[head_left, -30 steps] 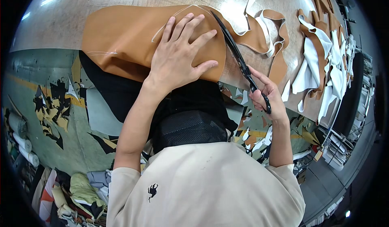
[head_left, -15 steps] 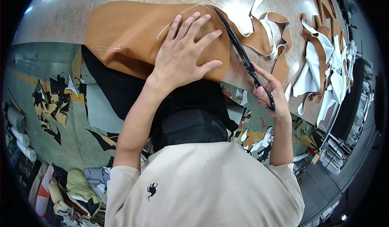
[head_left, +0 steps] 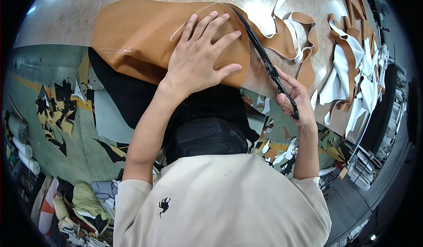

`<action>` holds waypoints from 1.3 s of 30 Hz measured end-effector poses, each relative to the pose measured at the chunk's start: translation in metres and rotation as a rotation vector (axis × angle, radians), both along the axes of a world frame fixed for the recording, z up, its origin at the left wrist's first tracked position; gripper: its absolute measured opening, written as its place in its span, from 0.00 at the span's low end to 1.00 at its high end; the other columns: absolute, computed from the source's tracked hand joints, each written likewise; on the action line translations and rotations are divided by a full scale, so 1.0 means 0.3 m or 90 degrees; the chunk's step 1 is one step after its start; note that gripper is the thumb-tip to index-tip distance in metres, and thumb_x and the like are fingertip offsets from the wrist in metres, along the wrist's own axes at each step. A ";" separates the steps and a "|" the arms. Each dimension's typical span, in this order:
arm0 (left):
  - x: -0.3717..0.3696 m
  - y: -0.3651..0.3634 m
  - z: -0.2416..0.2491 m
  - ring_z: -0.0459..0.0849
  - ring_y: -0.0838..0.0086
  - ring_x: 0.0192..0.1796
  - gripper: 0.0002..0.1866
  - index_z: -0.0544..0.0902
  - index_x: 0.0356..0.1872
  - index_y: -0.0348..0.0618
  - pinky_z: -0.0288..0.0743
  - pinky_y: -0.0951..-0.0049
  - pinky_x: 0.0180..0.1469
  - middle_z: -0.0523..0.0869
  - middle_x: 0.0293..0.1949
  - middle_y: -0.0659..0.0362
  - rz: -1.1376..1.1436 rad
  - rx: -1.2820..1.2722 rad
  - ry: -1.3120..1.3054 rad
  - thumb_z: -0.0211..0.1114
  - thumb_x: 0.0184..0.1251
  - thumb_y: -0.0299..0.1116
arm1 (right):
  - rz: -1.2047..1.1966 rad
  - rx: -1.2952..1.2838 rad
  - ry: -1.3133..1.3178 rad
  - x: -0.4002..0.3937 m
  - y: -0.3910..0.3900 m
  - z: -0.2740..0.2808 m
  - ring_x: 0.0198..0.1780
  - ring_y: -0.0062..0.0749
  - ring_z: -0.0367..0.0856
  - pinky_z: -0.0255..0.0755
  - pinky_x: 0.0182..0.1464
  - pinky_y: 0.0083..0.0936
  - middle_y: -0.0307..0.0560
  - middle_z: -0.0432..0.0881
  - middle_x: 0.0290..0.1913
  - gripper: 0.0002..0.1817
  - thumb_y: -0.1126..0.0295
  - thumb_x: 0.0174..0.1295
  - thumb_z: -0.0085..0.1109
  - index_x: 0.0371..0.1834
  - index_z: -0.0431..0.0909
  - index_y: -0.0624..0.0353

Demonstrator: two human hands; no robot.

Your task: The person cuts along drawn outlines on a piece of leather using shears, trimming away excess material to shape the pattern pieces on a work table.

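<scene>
A sheet of tan leather-like material [head_left: 132, 26] with thin white marked lines lies on the table and hangs over its near edge. Flat on its right part rests my left hand [head_left: 198, 55], fingers spread. My right hand [head_left: 296, 98] is wrapped round the handles of long black scissors [head_left: 264, 59]. The blades reach up and left to the sheet's upper right edge, where a narrow cut strip [head_left: 282, 44] with a white underside curls away to the right. The blades look closed or nearly so.
The wooden table [head_left: 70, 15] spans the top. More tan and white offcuts [head_left: 346, 70] are heaped at its right edge. Dark and yellow scraps [head_left: 59, 110] litter the green floor. Fabric bundles [head_left: 90, 205] lie at lower left, rolls [head_left: 26, 159] at far left.
Nearly everything stands as before. The view has shifted very slightly; the scissor blades look a little closer together.
</scene>
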State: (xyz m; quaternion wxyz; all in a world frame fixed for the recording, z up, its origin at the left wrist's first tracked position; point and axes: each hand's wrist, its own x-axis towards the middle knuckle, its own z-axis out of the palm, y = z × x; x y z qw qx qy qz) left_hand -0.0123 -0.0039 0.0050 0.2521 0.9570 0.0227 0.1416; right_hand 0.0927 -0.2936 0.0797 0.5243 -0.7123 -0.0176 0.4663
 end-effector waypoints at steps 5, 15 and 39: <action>0.000 -0.001 -0.003 0.61 0.62 0.84 0.37 0.79 0.74 0.65 0.46 0.53 0.88 0.68 0.80 0.60 -0.001 -0.001 -0.001 0.71 0.66 0.65 | -0.001 0.000 -0.001 0.004 0.000 0.004 0.23 0.08 0.60 0.50 0.21 0.14 0.28 0.86 0.44 0.50 0.56 0.55 0.86 0.82 0.71 0.53; -0.004 0.004 -0.006 0.61 0.64 0.85 0.38 0.78 0.74 0.66 0.44 0.53 0.89 0.68 0.81 0.60 -0.010 0.007 0.011 0.71 0.66 0.67 | 0.005 -0.026 0.000 0.001 -0.008 0.008 0.21 0.08 0.59 0.47 0.21 0.15 0.23 0.74 0.27 0.51 0.55 0.54 0.87 0.82 0.72 0.52; -0.020 0.016 -0.003 0.61 0.62 0.85 0.36 0.80 0.73 0.64 0.46 0.51 0.89 0.69 0.80 0.59 -0.039 -0.012 0.011 0.70 0.67 0.65 | 0.069 -0.015 -0.035 0.058 0.041 0.034 0.25 0.07 0.62 0.47 0.24 0.14 0.23 0.78 0.32 0.53 0.49 0.56 0.85 0.83 0.69 0.56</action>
